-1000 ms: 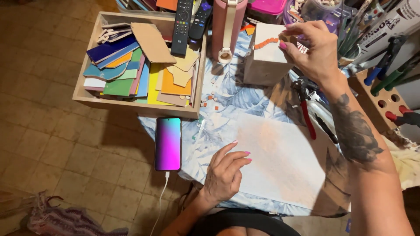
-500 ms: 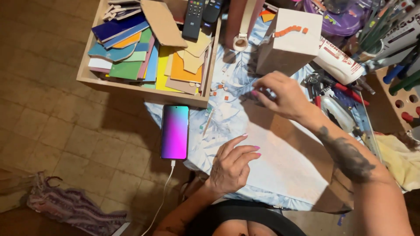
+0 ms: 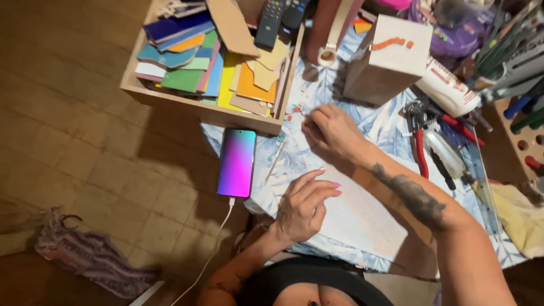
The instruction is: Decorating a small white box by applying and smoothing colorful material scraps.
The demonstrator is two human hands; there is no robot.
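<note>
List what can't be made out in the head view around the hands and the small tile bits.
- Right hand: fingertips curl under over the small tile bits; whether it holds one is hidden by the hand itself.
- Left hand: palm side hidden; seems to rest empty on the tablecloth.
- Wooden tray of coloured tiles, remotes: cut off by the top edge.
- Tools at right: blurred, partly out of frame.
</note>
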